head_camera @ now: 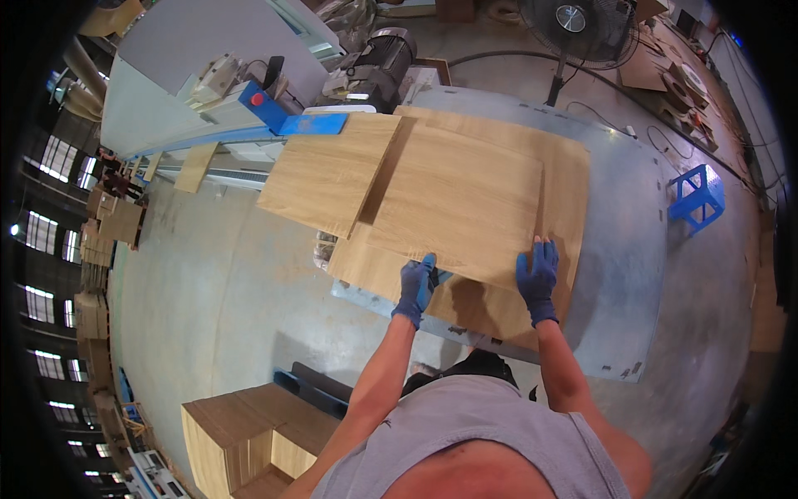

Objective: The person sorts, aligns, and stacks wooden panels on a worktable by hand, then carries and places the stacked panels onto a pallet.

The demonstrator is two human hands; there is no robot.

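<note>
Both my hands wear blue work gloves with bare fingertips showing on the right one. A wood-grain board (461,193) lies between them, its near edge lifted over larger wood-grain boards (486,305) on a grey metal-topped table (623,249). My left hand (418,287) grips the near edge, thumb on top; something dark with a blue part shows beside its palm. My right hand (537,277) holds the near right corner, its fingertips along the right side. Another wood-grain board (330,174) lies to the left, reaching towards the machine.
An edge-processing machine (206,125) with a blue bracket (312,123) and red button stands at upper left. Behind the table are an electric motor (386,59) and a pedestal fan (570,22). A blue stool (698,196) stands right; stacked wood-grain panels (249,411) lie at lower left.
</note>
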